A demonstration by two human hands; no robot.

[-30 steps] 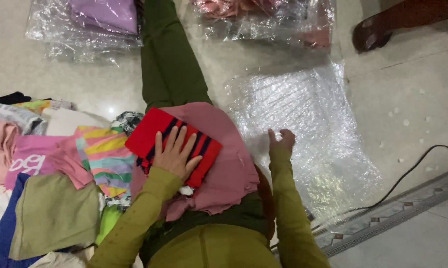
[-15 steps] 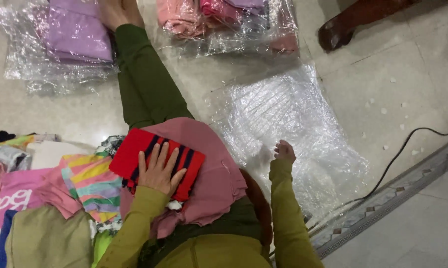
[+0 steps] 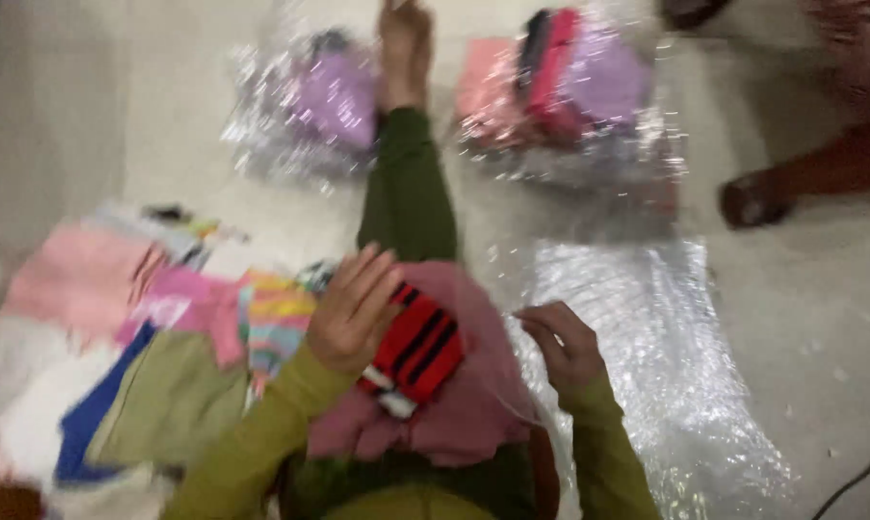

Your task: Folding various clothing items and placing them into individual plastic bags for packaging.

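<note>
Left hand (image 3: 353,313) lies flat, grip released, on the red striped garment (image 3: 417,351); right hand (image 3: 565,349) pinches the clear plastic bag (image 3: 666,385) edge, bare floor (image 3: 820,318) beyond.

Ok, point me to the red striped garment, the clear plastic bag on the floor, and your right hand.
red striped garment (image 3: 420,349), head view, on its black-striped middle.
clear plastic bag (image 3: 647,337), head view, on its crinkled middle, bare of anything.
right hand (image 3: 565,345), head view, on the back of the hand.
</note>
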